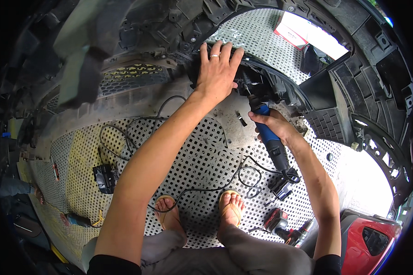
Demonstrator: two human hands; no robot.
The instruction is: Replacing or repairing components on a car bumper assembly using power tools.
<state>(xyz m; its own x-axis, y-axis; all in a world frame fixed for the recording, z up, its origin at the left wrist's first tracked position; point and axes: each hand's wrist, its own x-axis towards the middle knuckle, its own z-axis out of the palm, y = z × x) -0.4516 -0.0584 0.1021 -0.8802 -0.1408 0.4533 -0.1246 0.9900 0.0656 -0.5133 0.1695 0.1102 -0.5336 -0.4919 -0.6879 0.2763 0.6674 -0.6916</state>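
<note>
My left hand [218,73] grips the rim of a large black plastic car part [170,27], fingers curled over the edge of its oval opening, a ring on one finger. My right hand [270,121] is closed around a blue and black rotary tool [274,147], held at an angle with its narrow bit pointing up into the dark plastic recess [252,80] just right of my left hand. Exactly what the bit touches is too small to tell. A pale, dirty panel [229,119] lies under the tool, with a small dark clip or slot on it.
Perforated floor mat [192,151] with looping black cables around my sandalled feet. Red-black drill [277,220] at lower right, near a red car part [371,227]. Black device [104,178] and another power tool [78,219] at left. White-red box [298,27] beyond the opening. Another person's hand [39,196] at far left.
</note>
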